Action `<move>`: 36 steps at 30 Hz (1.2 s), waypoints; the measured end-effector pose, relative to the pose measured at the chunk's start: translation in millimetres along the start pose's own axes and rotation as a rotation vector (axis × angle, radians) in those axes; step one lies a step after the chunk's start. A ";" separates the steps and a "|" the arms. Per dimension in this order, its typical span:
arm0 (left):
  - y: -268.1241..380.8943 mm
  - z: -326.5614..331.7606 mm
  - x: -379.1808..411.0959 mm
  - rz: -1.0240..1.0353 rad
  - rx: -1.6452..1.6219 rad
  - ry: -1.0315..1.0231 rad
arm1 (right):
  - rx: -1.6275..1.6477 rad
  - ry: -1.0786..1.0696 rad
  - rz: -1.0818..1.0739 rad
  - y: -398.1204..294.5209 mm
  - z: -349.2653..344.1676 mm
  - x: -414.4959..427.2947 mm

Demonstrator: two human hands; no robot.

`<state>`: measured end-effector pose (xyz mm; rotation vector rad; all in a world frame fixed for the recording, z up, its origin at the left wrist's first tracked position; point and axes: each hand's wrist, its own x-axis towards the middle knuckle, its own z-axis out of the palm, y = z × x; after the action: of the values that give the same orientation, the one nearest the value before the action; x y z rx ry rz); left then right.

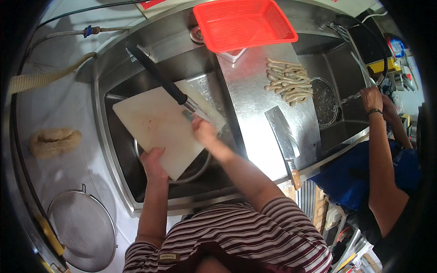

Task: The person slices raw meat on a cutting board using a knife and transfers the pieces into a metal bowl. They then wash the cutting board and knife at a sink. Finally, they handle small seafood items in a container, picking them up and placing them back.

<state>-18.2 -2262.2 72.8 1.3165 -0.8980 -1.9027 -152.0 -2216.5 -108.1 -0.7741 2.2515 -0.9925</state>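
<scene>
My left hand (pixel 154 163) grips the lower left edge of a white cutting board (pixel 160 126), which is tilted over the left sink basin. Over the board's upper right part is my right hand (pixel 204 131), blurred, closed on a small greenish scrubber (pixel 187 115) that is partly hidden by the fingers. A black-handled faucet sprayer (pixel 177 94) reaches down from the upper left, its metal end just above my right hand. To the right, a cleaver (pixel 283 134) with a wooden handle lies on the steel divider, below a pile of long, pale, tube-like food pieces (pixel 290 80).
A red plastic basket (pixel 245 25) rests on a clear container (pixel 234 55) at the back. A co-worker's hands (pixel 372 99) are at the right basin (pixel 348 131), where water runs. A round mesh strainer (pixel 82 230) and a tan cloth (pixel 55 141) are at the left.
</scene>
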 end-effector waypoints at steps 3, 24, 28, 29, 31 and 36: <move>-7.0 -0.8 4.0 0.010 0.030 0.084 | -0.080 -0.007 -0.314 -64.0 -25.4 -55.3; 37.8 -40.8 -51.5 -0.055 0.012 -0.056 | -0.381 -0.258 0.026 -30.1 -6.4 61.5; 65.7 -86.2 -40.1 0.039 0.046 -0.246 | 0.331 -0.319 0.520 58.9 -31.7 56.0; 69.7 -96.9 -27.7 -0.005 0.012 -0.294 | 0.470 -0.284 0.517 70.2 -26.3 33.2; 74.4 -83.2 -19.0 -0.027 0.093 -0.233 | 0.593 -0.219 0.724 21.8 -56.3 -14.1; 94.2 -65.4 71.1 -0.196 0.118 -0.457 | 0.818 -0.009 0.978 27.8 -61.5 -49.9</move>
<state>35.4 -2383.5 97.0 1.0820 -1.1525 -2.3929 -167.6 -2138.3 -82.0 0.6171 1.6002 -1.1810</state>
